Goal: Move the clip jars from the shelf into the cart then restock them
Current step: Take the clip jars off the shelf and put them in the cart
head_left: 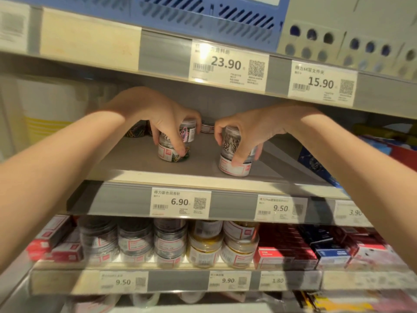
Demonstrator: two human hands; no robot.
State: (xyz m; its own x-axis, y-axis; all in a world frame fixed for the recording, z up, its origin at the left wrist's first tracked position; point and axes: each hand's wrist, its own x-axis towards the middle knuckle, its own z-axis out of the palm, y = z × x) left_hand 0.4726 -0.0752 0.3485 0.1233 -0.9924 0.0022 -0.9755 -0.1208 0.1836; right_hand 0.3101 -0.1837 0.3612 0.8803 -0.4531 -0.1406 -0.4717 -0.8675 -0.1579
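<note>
From my head camera I count two stacks of two clip jars on the grey middle shelf. My left hand grips the coloured-clip stack from above; my right hand grips the silver-clip stack the same way. Both arms reach forward under the upper shelf, wrists bent down.

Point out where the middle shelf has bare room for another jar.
Bare grey patches on the middle shelf: between the coloured-clip stack under the left hand and the silver-clip stack under the right hand; also right of that. The jar row below is packed.
</note>
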